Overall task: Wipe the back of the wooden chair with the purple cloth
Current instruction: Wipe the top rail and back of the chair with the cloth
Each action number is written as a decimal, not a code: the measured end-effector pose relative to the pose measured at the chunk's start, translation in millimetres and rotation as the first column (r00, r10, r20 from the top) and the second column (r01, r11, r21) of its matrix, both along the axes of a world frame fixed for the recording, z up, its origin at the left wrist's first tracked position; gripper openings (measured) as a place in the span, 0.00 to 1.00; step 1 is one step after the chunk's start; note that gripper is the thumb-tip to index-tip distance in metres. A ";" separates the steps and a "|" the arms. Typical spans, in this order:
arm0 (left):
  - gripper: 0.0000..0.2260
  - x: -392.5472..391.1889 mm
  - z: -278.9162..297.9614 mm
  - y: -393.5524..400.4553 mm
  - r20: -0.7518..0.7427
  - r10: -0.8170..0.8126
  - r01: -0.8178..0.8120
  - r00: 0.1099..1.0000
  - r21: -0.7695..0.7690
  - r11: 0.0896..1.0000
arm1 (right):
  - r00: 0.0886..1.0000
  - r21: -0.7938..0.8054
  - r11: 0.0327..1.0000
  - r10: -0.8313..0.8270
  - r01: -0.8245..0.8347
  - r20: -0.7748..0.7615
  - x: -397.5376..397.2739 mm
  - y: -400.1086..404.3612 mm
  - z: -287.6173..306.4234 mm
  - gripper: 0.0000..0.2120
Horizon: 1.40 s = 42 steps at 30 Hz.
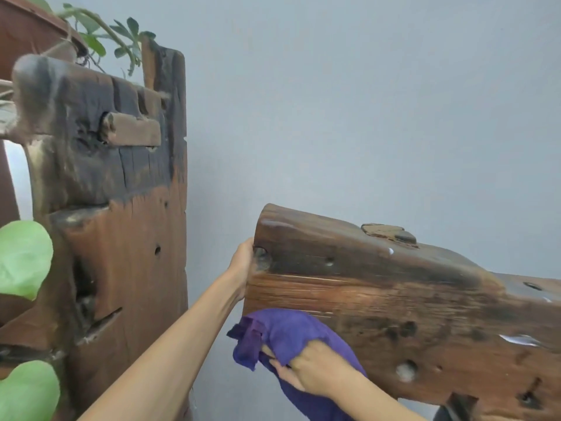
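The wooden chair back (394,302) is a thick, rough slab of dark and reddish wood filling the lower right, with knot holes and a small peg on its top edge. My left hand (243,265) grips the slab's left end, fingers hidden behind the wood. My right hand (309,369) presses a bunched purple cloth (282,332) against the slab's lower left face. The cloth hangs down past my wrist.
A tall rustic wooden stand (121,208) with a protruding beam rises on the left, close to the chair's end. Green plant leaves (24,259) hang at the far left and a potted plant (100,34) sits on top. A plain grey wall (364,101) lies behind.
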<state>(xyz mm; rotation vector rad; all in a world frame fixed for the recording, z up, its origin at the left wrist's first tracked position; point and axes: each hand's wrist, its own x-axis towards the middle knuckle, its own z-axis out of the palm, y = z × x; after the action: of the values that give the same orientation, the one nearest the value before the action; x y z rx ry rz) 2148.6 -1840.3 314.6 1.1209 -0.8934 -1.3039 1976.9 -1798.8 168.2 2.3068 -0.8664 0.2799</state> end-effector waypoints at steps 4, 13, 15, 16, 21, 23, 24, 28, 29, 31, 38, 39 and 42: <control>0.15 0.3 -8.5 -0.1 -0.023 -0.063 0.063 0.998 -0.001 0.998 | 0.986 -0.069 0.987 0.141 -0.148 -0.093 -38.9 -0.4 27.8 0.24; 0.17 -7.4 -6.5 -4.4 -0.153 -0.063 0.063 0.986 -0.008 0.998 | 0.957 -0.184 0.981 0.000 0.056 0.291 -47.3 -10.9 187.4 0.27; 0.18 -8.1 -0.3 -0.8 -0.126 -0.096 0.095 0.987 -0.017 0.995 | 0.905 0.122 0.983 -0.171 0.134 0.390 -47.4 -9.3 204.9 0.30; 0.19 -6.8 4.4 -1.8 -0.105 -0.118 0.115 0.988 -0.028 0.993 | 0.895 0.279 0.952 -0.230 0.125 0.382 -54.2 -11.9 209.3 0.31; 0.29 12.2 71.9 -14.7 0.192 -0.331 0.360 0.924 -0.141 0.922 | 0.850 0.573 0.811 -0.382 0.121 0.362 -105.8 -16.9 218.4 0.30; 0.28 11.5 91.5 -16.8 0.519 -0.326 0.435 0.791 -0.101 0.895 | 0.782 0.625 0.765 -0.482 0.155 0.396 -138.3 -20.1 213.4 0.28; 0.26 9.4 94.1 -15.4 0.641 -0.292 0.436 0.710 -0.075 0.897 | 0.730 0.657 0.738 -0.533 0.154 0.427 -156.3 -21.1 210.6 0.28; 0.18 -0.9 86.6 -10.1 0.670 -0.200 0.364 0.715 -0.113 0.925 | 0.496 0.759 0.615 -0.738 0.213 0.458 -216.8 -15.0 198.9 0.28; 0.18 -1.6 84.8 -10.1 0.629 -0.192 0.341 0.753 -0.123 0.932 | 0.453 0.774 0.594 -0.765 0.220 0.458 -225.4 -10.7 195.6 0.26; 0.17 -1.0 80.6 -14.1 0.527 -0.176 0.293 0.831 -0.146 0.945 | 0.401 0.748 0.627 -0.757 0.220 0.516 -230.7 0.9 188.4 0.23; 0.17 -0.9 71.4 -19.6 0.406 -0.143 0.224 0.903 -0.160 0.961 | 0.257 0.110 0.766 -0.343 0.633 0.904 -179.9 34.9 109.3 0.23; 0.17 -0.5 71.2 -19.3 0.401 -0.131 0.211 0.907 -0.162 0.964 | 0.235 0.051 0.771 -0.255 0.635 0.938 -165.7 32.6 93.5 0.22; 0.17 -2.5 70.8 -19.8 0.397 -0.122 0.207 0.910 -0.177 0.962 | 0.153 0.033 0.770 -0.169 0.637 0.974 -118.4 21.0 54.9 0.24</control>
<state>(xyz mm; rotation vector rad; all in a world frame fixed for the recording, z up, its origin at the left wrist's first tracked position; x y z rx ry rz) 2146.1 -1860.1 385.4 1.1655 -1.4146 -1.1033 1858.4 -1777.8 223.2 1.1628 -1.7846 1.5628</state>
